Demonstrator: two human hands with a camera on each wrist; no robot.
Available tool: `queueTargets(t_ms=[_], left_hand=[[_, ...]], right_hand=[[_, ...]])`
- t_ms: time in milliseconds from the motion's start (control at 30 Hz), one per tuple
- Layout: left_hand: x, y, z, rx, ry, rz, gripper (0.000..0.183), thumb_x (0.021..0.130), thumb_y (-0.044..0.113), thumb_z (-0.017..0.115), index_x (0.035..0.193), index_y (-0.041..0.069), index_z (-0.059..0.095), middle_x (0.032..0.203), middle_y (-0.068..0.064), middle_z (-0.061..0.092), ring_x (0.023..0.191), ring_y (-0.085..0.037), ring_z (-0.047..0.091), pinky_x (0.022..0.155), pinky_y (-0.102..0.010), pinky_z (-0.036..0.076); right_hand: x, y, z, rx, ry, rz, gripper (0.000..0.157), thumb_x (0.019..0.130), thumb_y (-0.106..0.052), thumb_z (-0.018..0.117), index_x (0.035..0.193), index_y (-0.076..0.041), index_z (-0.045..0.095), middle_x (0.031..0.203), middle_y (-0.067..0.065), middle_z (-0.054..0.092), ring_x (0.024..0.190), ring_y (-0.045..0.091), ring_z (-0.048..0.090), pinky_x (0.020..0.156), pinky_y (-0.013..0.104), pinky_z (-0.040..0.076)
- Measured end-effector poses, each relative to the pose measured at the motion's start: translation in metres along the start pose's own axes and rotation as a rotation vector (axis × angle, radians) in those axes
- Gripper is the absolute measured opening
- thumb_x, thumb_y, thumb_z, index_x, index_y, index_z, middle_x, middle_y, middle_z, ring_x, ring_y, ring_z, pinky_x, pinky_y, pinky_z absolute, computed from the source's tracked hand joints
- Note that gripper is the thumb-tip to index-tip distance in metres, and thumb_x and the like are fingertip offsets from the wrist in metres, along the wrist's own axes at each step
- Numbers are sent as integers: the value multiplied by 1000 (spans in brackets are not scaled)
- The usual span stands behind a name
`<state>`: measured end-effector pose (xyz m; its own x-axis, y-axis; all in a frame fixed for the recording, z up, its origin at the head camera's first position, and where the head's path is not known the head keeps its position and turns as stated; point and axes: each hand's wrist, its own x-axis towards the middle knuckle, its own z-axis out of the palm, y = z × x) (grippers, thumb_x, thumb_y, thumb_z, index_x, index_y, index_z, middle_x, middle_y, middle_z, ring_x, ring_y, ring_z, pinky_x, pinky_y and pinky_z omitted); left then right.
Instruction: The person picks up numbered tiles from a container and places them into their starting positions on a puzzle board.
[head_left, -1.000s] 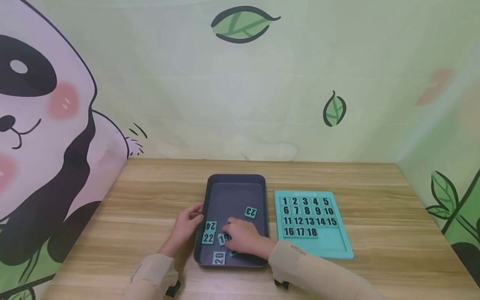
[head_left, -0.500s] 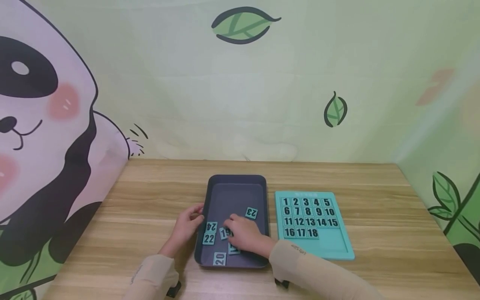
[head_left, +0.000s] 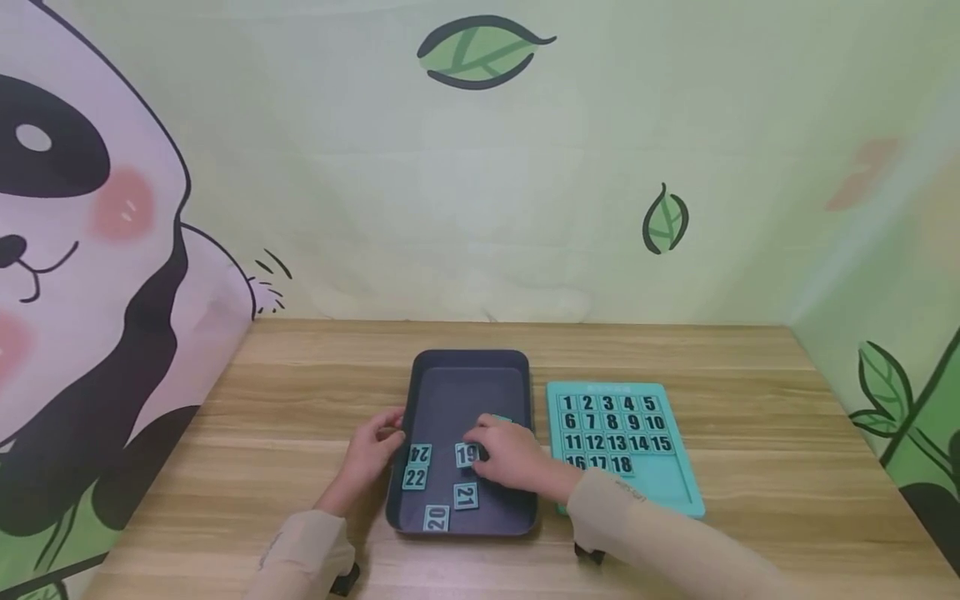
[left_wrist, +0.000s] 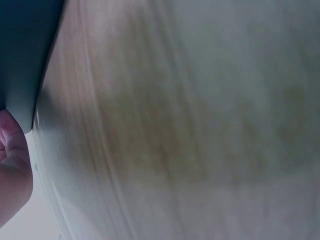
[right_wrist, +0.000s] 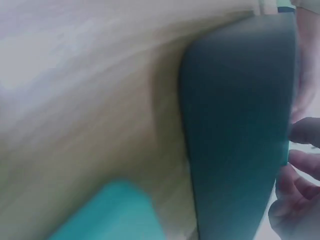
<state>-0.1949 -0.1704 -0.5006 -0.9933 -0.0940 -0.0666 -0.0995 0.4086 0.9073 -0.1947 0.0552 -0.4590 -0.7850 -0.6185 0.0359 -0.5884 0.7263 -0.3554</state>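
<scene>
My right hand (head_left: 513, 452) pinches the number 19 tile (head_left: 466, 455) at its right side, low over the dark tray (head_left: 468, 357). In the right wrist view the fingertips (right_wrist: 298, 159) and thumb close around a thin teal edge behind the tray's wall. My left hand (head_left: 369, 454) holds the tray's left rim, thumb and fingers at the wall. Loose in the tray lie the tiles 24 (head_left: 419, 454), 22 (head_left: 414, 477), 21 (head_left: 466, 497) and 20 (head_left: 437, 518). Another tile (head_left: 501, 418) is mostly hidden behind the right hand.
To the tray's right lies a turquoise number board (head_left: 660, 493), with tiles 1 to 18 set in rows and a bare stretch at lower right. My right sleeve (head_left: 637, 517) crosses its lower left corner. A printed panda backdrop (head_left: 487, 208) stands behind the wooden table (head_left: 315, 358).
My right hand has shifted right and slightly away from me, and tile 19 has moved with it and straightened. Tile 21 has come into full view; tile 23 is now mostly covered.
</scene>
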Motion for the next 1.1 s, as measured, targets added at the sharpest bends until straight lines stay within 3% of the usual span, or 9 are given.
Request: queueTargets(t_ms=[367,800,1100], left_hand=[[-1,2,0,1,-11,-9,38,84,3,50,122,2,51,111,-18,56,99,-30,55,75,-32,50],[0,1,-1,19,-16,-20,38,84,6,50,123,4,50,113,-17,54,102,-31,54,79,-35,49],[-1,1,0,21,-20,3,39,85,5,50,123,2,49,113,-18,54,101,-31,55,80,-35,49]], right_hand=[[-28,28,-36,81,16,15,32,74,-19,67,104,-11,64,94,-2,54,73,8,49,59,18,43],[-69,77,-60,158,-11,16,28,76,-15,65,103,-7,63,92,-1,54,71,10,50,59,19,43],[-96,108,-72,138,36,98,28,74,-14,66,101,-6,63,93,1,57,80,13,52,65,23,45]])
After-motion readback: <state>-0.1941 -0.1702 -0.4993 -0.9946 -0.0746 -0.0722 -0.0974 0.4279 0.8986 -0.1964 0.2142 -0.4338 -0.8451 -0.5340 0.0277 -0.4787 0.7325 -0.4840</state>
